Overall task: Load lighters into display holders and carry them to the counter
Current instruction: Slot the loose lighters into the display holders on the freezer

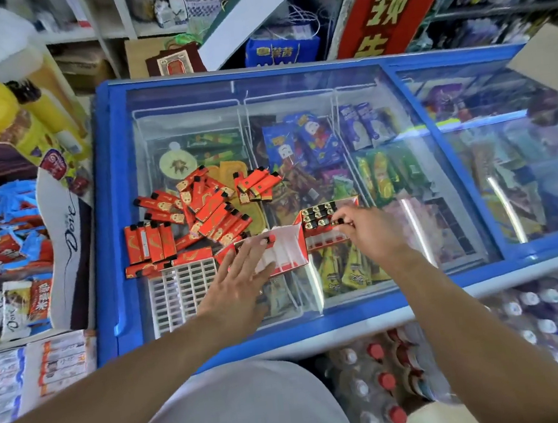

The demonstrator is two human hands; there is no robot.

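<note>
I see loose red rectangular lighters (pixel 198 209) heaped on the blue-framed glass freezer lid (pixel 404 170). Right hand (pixel 372 232) fingers pinch a black-topped lighter (pixel 338 221) at the red cardboard display holder (pixel 327 221). Left hand (pixel 240 281) fingers spread flat on the red-and-white open box (pixel 285 252). White plastic grid tray (pixel 182 290) just beside.
</note>
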